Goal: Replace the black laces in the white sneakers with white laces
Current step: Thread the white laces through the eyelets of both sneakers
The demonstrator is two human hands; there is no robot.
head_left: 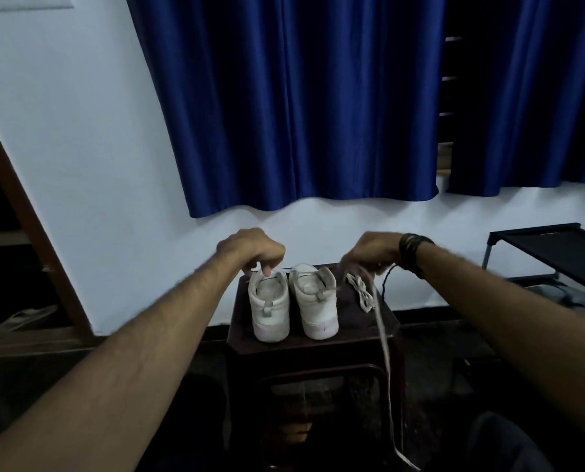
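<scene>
Two white sneakers stand side by side, heels toward me, on a small dark stool [352, 338]. My left hand [252, 248] is curled over the top of the left sneaker [269, 306] and pinches a white lace at its collar. My right hand [372, 252], to the right of the right sneaker [315, 301], grips a long white lace [384, 349] that hangs down past the stool's front edge. A bundled white lace [362, 292] lies on the stool's right side. A thin black lace [387, 279] dangles below my right wrist.
The stool stands against a white wall under a blue curtain [301, 103]. A black metal rack [549, 253] is at the right, a wooden door frame [29, 226] at the left. The floor below is dark.
</scene>
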